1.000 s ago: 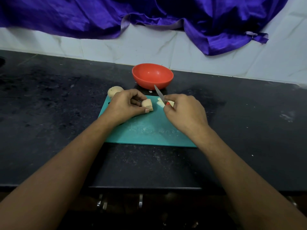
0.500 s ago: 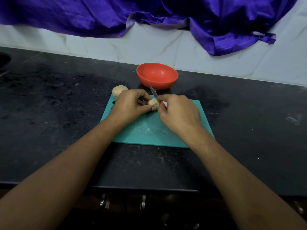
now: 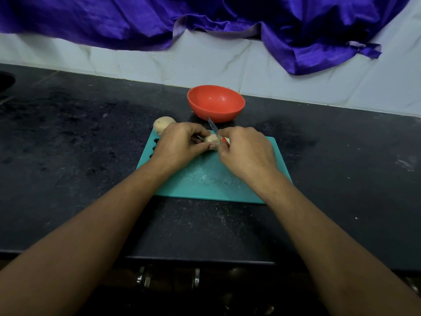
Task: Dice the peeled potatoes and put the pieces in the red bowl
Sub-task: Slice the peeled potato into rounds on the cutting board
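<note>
On the teal cutting board point(image 3: 205, 179) my left hand point(image 3: 180, 144) pinches a pale peeled potato piece point(image 3: 211, 140) between thumb and fingers. My right hand point(image 3: 247, 151) grips a small knife point(image 3: 213, 127) with a red handle; its blade points up and away, resting against the piece's right side. A whole peeled potato point(image 3: 163, 124) lies at the board's far left corner, partly behind my left hand. The red bowl point(image 3: 216, 103) stands just beyond the board; nothing shows inside it. Any cut pieces are hidden behind my right hand.
The board lies on a black stone counter point(image 3: 79, 144) with its front edge point(image 3: 200, 260) near me. A white tiled wall point(image 3: 205, 65) rises behind the bowl, with purple cloth point(image 3: 205, 17) draped over it. A dark opening point(image 3: 5, 82) is at the far left.
My right hand has moved left, bringing the knife from the cut slices against the piece in my left hand. The camera has shifted slightly.
</note>
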